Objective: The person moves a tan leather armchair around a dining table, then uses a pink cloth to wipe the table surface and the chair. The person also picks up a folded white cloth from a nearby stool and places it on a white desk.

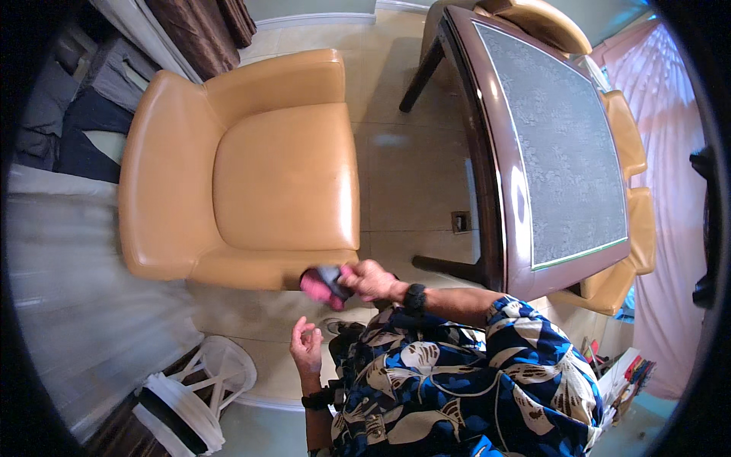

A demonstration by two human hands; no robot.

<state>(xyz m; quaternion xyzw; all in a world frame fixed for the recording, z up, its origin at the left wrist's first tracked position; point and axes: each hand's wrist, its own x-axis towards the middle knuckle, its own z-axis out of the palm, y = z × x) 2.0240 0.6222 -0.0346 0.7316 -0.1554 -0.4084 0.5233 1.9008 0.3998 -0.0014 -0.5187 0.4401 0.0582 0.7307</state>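
Note:
My right hand [371, 279] grips a pink and dark grey piece [324, 287], soft-looking and slightly blurred, whose exact kind I cannot make out. It is at the front corner of a tan leather armchair [285, 179], beside the near armrest; whether it touches the leather is unclear. Below and to the left of it, my left hand [306, 346] is held up in the air with its fingers loosely curled and apart, holding nothing. Dark bands circle both of my wrists.
A dark wooden table [518, 228] with a grey patterned top stands at the right, with tan chairs [626, 137] along its far side. White stools [221, 373] stand at the lower left. Curtains [202, 34] and dark clothes [91, 122] fill the upper left. A tiled floor [411, 183] lies between armchair and table.

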